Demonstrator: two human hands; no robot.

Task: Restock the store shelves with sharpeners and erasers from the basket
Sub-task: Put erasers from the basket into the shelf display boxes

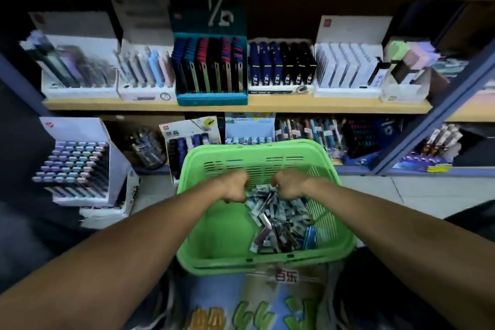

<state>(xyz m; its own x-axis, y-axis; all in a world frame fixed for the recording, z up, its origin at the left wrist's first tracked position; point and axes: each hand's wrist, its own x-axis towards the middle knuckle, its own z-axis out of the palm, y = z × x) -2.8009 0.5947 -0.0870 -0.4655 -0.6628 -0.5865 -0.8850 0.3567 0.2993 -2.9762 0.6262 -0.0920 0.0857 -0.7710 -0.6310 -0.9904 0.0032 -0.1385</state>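
A green plastic basket (pixel 214 238) stands in front of me, below the shelves. A heap of small packaged sharpeners and erasers (pixel 278 225) fills its right half. Both my hands are inside the basket at the heap's far end. My left hand (pixel 233 186) has its fingers curled down into the packets. My right hand (pixel 288 184) is curled the same way, close beside it. The fingertips of both are hidden, so what each grips is unclear.
The middle wooden shelf (pixel 235 108) carries several display boxes, among them a teal one (pixel 211 69) and white ones. The lower shelf holds a marker display (pixel 75 163) at left and pen racks. A printed sack (pixel 257 303) lies under the basket.
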